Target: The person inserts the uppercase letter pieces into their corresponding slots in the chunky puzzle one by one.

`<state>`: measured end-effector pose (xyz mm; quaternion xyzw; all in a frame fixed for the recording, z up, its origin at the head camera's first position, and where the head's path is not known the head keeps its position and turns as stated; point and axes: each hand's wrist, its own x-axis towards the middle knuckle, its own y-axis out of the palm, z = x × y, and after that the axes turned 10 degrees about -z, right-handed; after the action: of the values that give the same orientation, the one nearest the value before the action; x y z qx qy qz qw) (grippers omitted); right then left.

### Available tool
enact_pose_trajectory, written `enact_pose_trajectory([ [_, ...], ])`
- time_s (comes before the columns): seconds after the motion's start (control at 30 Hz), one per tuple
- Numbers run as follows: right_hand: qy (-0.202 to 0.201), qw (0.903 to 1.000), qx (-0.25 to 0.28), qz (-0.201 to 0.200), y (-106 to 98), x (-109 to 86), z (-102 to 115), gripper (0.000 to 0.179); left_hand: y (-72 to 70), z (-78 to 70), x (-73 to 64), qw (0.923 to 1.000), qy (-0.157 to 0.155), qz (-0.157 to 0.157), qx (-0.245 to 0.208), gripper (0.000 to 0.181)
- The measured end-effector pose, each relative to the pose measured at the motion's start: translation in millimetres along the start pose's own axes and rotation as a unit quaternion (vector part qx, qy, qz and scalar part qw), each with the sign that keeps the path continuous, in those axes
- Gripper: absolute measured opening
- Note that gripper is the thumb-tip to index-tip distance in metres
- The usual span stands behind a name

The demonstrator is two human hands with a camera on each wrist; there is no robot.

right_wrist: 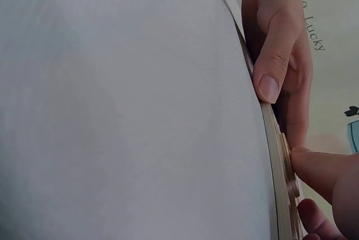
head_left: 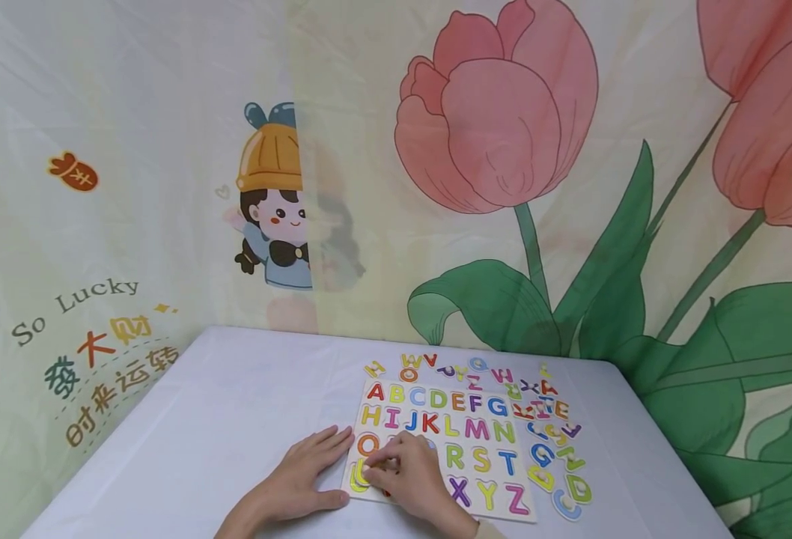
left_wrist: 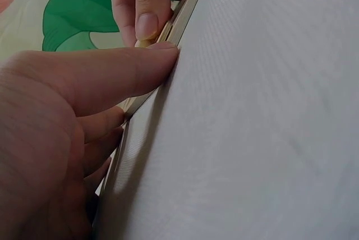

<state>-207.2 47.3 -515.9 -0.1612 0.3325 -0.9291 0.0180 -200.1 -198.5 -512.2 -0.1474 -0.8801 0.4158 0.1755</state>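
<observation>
A white alphabet puzzle board [head_left: 430,508] with coloured letters lies on the table. At its lower left corner, my right hand [head_left: 409,475] pinches a yellow letter U piece [head_left: 360,473] by its edge, over the same yellow letter on the board. Seen from the right wrist, the wooden piece [right_wrist: 289,167] sits slightly raised on the board edge [right_wrist: 272,139], with the right thumb [right_wrist: 320,170] against it. My left hand [head_left: 299,475] lies at the left side of the board, fingers extended, and its thumb [left_wrist: 129,72] touches the board's edge at the corner.
Loose letter pieces lie behind the board, among them a red V [head_left: 430,361] and a purple P [head_left: 446,371]. More are scattered along its right side, such as a green D [head_left: 579,489] and a light blue C [head_left: 566,505]. A printed curtain [head_left: 369,247] hangs behind the white table [head_left: 234,389].
</observation>
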Motion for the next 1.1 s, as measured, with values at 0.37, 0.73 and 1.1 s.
enact_pose_trajectory([
  [0.37, -0.015, 0.9999, -0.009, 0.001, 2.0, -3.0, 3.2, 0.011, -0.7, 1.2, -1.4, 1.0000, 0.006, -0.008, -0.002, 0.093],
  [0.73, -0.013, 0.9996, -0.026, 0.002, 4.5, -4.1, 3.4, 0.013, -1.2, 1.0, -0.8, 0.9999, 0.008, -0.004, -0.005, 0.093],
  [1.1, -0.020, 0.9993, -0.028, 0.013, 3.5, -4.4, 2.4, 0.011, -0.7, 2.1, 0.0, 0.9999, 0.013, 0.000, -0.004, 0.092],
])
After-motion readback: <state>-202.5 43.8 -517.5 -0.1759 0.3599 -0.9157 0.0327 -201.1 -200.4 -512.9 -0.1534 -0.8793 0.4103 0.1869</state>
